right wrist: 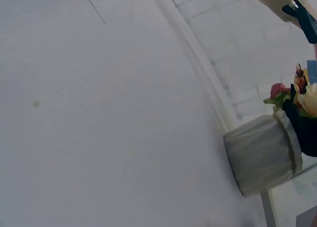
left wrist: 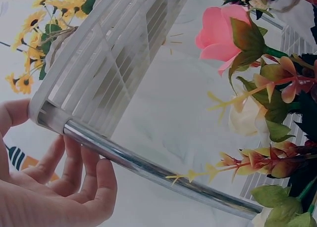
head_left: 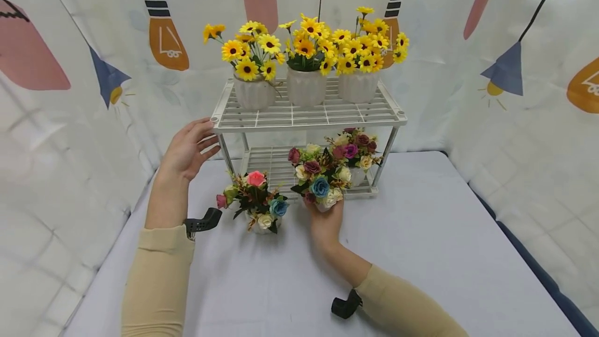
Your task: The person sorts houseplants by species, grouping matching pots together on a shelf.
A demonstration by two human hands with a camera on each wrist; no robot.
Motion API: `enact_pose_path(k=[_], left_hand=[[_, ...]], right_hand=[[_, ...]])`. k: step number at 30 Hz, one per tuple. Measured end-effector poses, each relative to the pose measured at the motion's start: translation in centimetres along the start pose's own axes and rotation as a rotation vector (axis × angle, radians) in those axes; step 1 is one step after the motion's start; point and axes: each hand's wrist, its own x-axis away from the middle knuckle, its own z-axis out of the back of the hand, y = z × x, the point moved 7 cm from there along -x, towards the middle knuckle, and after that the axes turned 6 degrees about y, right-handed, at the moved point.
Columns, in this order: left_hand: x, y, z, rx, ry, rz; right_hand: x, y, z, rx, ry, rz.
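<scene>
A white two-tier rack (head_left: 309,121) with metal posts stands on the table. At its upper left corner is my left hand (head_left: 189,147); in the left wrist view, the hand (left wrist: 69,182) has its thumb at the corner and loosely bent fingers by the chrome post (left wrist: 148,167). My right hand (head_left: 325,222) grips a pot of mixed artificial roses (head_left: 318,176) before the lower tier; blossoms hide most of the pot. Another rose pot (head_left: 357,176) stands on the lower tier at right. A third potted arrangement (head_left: 259,202) stands on the table at front left, its pale pot (right wrist: 262,155) showing in the right wrist view.
Three white pots of yellow sunflowers (head_left: 255,90) line the upper tier. The white-covered table (head_left: 421,254) extends in front and to the right. Printed fabric walls (head_left: 468,92) enclose the back and sides. A black wrist mount (head_left: 203,221) sits at my left wrist.
</scene>
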Motion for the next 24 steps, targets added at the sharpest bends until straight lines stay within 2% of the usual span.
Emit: enact_pose_path(k=[9,13,18,24], left_hand=[[0.0,0.1,0.0,-0.012,0.011,0.0],[0.1,0.2,0.1,-0.016,0.017,0.001],[0.1,0.3,0.3,-0.004,0.022,0.013],[0.0,0.1,0.0,0.012,0.002,0.044]], right_hand=[[-3.5,1.6,-1.6,0.121,0.043,0.056],[-4.7,1.8,-2.5,0.135,0.045,0.078],[-5.4,2.4,-3.6,0.21,0.069,0.056],[-5.7,3.5,-3.8,0.293,0.122,-0.002]])
